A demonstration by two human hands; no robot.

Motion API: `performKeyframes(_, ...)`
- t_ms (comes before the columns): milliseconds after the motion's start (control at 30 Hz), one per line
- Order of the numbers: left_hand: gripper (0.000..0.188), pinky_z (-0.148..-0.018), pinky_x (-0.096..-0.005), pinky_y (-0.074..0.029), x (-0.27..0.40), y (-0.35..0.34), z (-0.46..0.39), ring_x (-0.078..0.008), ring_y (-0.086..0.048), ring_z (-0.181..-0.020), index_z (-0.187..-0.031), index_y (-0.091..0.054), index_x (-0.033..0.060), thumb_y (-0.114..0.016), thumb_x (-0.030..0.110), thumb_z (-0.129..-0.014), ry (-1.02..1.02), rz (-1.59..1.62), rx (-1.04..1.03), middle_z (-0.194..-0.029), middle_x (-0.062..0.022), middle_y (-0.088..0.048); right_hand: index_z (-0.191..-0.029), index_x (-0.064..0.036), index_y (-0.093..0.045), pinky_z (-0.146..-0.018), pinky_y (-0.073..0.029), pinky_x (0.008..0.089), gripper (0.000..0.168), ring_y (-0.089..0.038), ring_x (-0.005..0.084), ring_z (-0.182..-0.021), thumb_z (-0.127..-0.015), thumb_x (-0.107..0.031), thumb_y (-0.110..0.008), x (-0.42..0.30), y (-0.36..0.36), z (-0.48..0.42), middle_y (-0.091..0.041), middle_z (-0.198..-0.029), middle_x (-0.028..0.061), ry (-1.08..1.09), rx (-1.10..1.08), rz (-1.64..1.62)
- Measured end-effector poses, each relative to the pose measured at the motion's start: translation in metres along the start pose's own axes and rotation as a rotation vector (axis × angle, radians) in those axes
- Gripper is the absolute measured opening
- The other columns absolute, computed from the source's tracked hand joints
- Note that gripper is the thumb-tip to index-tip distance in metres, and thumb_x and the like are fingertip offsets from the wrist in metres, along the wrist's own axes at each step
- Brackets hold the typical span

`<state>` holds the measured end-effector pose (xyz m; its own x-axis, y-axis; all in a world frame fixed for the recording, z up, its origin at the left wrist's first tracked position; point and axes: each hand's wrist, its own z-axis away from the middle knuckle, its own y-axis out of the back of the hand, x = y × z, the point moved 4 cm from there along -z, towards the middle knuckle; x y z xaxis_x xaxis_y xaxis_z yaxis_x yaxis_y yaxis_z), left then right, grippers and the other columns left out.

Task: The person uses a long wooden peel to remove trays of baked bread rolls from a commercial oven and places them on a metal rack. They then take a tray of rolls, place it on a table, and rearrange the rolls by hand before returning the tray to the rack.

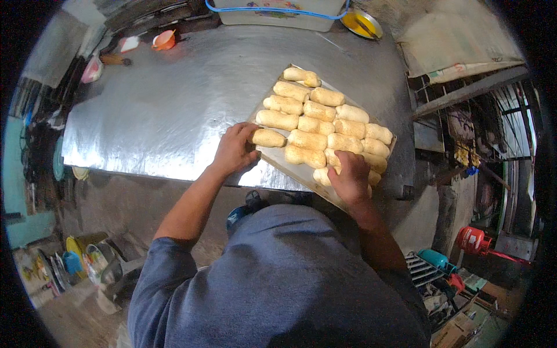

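Before me a metal baking tray (274,155) lies at an angle on the table, its near corner past the front edge. It bears rows of pale, crumb-dusted rolls of dough or bread (307,140). At the tray's left edge my left hand (235,147) has its fingers and thumb around the left end of a single roll (268,138). My right hand (353,177) is over the near right rows, thumb and fingers spread about a roll (331,157). The hand covers part of that roll and its neighbours, so a firm grip cannot be made out.
The metal-topped table (152,104) reaches far left. At its back stand a clear plastic bin (278,17) with a blue rim, a bowl of yellow liquid (361,24) with a brush-like tool, and an orange cup (164,40). A red gas cylinder (472,240) is at right.
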<state>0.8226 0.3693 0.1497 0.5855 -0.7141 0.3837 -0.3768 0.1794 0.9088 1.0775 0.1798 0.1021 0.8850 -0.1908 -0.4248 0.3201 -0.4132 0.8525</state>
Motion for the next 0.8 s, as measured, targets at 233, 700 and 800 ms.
performKeyframes(233, 0.067, -0.102, -0.0453, -0.043, -0.001, -0.009, -0.008, -0.0367, -0.051, -0.118, -0.130, -0.055, 0.0104, -0.081, 0.016, -0.068, -0.008, -0.013, -0.006, -0.129, -0.0158, -0.053, -0.112, -0.005, -0.061, -0.092, -0.040, 0.0496, 0.041, -0.055, 0.0359, -0.104, -0.076, -0.019, -0.073, -0.014, 0.012, 0.002, -0.063, -0.106, 0.0149, -0.010, -0.017, -0.107)
performKeyframes(700, 0.067, -0.103, -0.0428, -0.044, -0.008, -0.011, 0.004, -0.0368, -0.051, -0.120, -0.132, -0.052, 0.0063, -0.080, 0.015, -0.071, 0.094, 0.032, 0.040, -0.129, -0.0188, -0.052, -0.114, -0.006, -0.062, -0.089, -0.042, 0.0442, 0.039, -0.061, 0.0319, -0.097, -0.077, -0.016, -0.072, 0.007, 0.013, 0.015, -0.068, -0.099, 0.0118, -0.107, -0.017, -0.189)
performKeyframes(800, 0.064, -0.100, -0.0434, -0.045, -0.005, -0.010, 0.009, -0.0373, -0.053, -0.116, -0.130, -0.053, 0.0050, -0.078, 0.014, -0.072, 0.070, 0.019, 0.089, -0.125, -0.0192, -0.055, -0.112, -0.005, -0.062, -0.088, -0.045, 0.0462, 0.038, -0.061, 0.0338, -0.099, -0.078, -0.018, -0.072, 0.008, 0.015, 0.016, -0.068, -0.102, 0.0144, -0.148, -0.053, -0.220)
